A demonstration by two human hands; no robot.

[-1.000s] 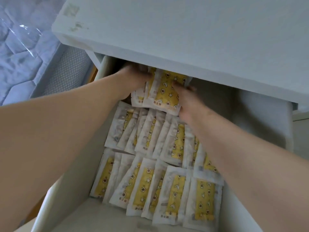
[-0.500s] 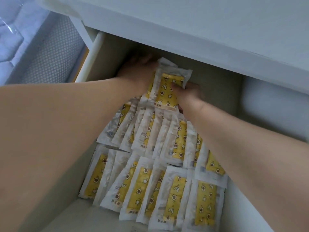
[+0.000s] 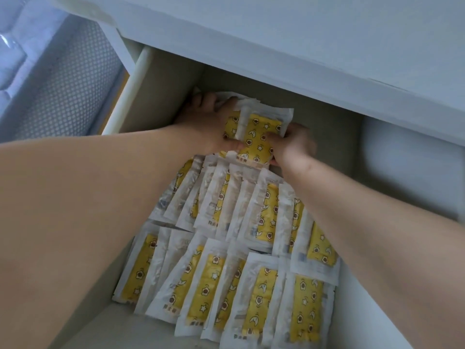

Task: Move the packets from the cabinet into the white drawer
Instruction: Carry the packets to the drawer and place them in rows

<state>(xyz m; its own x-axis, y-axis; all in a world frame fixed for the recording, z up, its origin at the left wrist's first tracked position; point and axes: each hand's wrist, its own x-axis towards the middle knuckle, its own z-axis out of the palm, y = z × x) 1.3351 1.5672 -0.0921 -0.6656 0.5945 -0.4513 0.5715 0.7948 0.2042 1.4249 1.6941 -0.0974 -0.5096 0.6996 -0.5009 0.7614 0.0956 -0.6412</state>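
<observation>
Both my hands reach deep into the open white drawer (image 3: 161, 96). A small stack of white packets with yellow star-printed fronts (image 3: 259, 132) lies at the drawer's back. My left hand (image 3: 206, 124) holds the stack's left side, fingers spread over its top edge. My right hand (image 3: 289, 144) grips its right side, thumb on the front packet. In front of the stack lie two overlapping rows of the same packets: a middle row (image 3: 241, 205) and a near row (image 3: 226, 290).
The white cabinet top (image 3: 302, 34) overhangs the back of the drawer. Bare drawer floor (image 3: 334, 162) shows to the right of the stack. At the far left a quilted mattress (image 3: 15, 54) and a dotted mesh panel (image 3: 68, 79) flank the cabinet.
Both hands have carried the stack further back and lower into the drawer. My view has tipped down and forward, showing more of the drawer's back.
</observation>
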